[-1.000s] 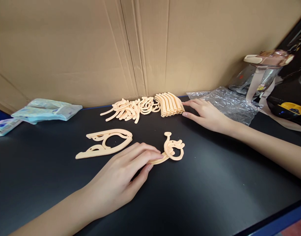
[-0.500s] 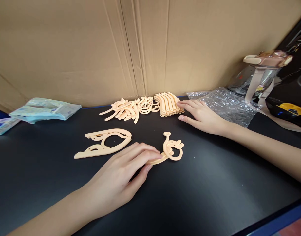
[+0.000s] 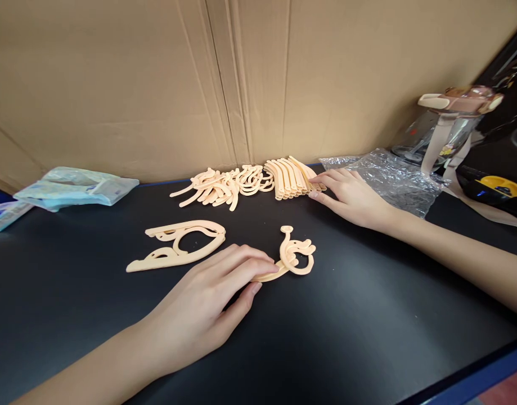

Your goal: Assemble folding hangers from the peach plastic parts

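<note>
In the middle of the picture, our left hand (image 3: 216, 298) is closed around one end of some joined pieces (image 3: 286, 253), with fingers over the top and thumb at the near edge. They lie flat on the black table (image 3: 346, 320), with a ring sticking out to the right and a stem with a round tip pointing up. Our right hand (image 3: 349, 194), right of the middle, touches the right edge of a neat row of curved strips (image 3: 288, 177). A strip shows by its finger and thumb, but we can't tell if they squeeze it. All these pieces are peach and look like plastic, so we think they are light, stiff and a bit smooth. The thin stem and ring might snap if bent hard, so the wide strip seems the best place to hold. A loose strip seems easiest to pinch by its sides, near one end. A folded hanger (image 3: 184, 259) lies left of the middle, beside our left hand. Above it is a messy pile of arms (image 3: 216, 185), with small hooks (image 3: 252, 180) just to its right. A clear bag (image 3: 397, 180) and a bottle (image 3: 456, 129) are at the upper right, and a soft packet (image 3: 76, 188) is at the left.
</note>
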Motion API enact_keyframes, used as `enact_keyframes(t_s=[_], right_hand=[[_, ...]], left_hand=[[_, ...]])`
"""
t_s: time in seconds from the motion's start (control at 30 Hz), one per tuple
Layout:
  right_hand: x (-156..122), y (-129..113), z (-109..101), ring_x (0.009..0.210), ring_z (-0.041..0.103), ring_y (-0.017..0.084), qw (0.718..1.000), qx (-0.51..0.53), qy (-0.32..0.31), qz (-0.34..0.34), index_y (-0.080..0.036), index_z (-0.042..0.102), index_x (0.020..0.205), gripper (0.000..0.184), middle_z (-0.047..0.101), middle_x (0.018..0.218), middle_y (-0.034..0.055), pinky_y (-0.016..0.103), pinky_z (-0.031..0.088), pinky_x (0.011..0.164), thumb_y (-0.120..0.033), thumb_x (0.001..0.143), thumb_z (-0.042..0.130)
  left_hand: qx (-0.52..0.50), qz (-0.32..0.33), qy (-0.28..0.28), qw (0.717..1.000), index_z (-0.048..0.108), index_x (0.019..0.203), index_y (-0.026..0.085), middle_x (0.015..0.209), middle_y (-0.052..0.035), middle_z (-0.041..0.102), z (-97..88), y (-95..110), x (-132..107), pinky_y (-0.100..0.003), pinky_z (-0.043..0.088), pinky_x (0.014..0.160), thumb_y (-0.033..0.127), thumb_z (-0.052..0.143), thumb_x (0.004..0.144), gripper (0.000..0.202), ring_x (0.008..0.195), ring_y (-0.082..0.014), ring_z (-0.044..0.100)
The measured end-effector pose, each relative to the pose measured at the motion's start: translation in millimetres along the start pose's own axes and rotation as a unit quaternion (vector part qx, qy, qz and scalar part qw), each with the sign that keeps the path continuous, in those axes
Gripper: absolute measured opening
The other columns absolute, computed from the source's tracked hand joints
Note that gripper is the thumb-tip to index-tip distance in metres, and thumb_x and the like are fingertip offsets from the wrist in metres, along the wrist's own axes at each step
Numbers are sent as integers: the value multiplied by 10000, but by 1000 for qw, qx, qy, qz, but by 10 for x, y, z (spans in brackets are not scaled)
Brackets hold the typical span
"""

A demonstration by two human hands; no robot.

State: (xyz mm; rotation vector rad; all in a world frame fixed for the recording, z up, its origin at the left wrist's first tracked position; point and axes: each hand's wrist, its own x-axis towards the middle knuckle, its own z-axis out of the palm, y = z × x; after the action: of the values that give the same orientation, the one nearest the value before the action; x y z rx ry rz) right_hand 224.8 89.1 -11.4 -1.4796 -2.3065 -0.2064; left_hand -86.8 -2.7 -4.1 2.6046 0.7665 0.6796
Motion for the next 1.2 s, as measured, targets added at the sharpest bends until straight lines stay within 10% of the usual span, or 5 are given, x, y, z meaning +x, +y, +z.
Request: enact_keyframes(t_s=[1.2], right_hand=[[-177, -308, -303, 989, 670, 303, 979, -192, 17, -70, -148, 753, 921, 492, 747, 956, 124, 518, 314, 1126, -447, 1037, 378]], left_hand=[[38, 14, -1, 999, 601, 1260, 251, 1196, -38, 665, -14, 31, 13, -270, 476, 921, 79, 456, 1002, 343, 1078, -149, 609]])
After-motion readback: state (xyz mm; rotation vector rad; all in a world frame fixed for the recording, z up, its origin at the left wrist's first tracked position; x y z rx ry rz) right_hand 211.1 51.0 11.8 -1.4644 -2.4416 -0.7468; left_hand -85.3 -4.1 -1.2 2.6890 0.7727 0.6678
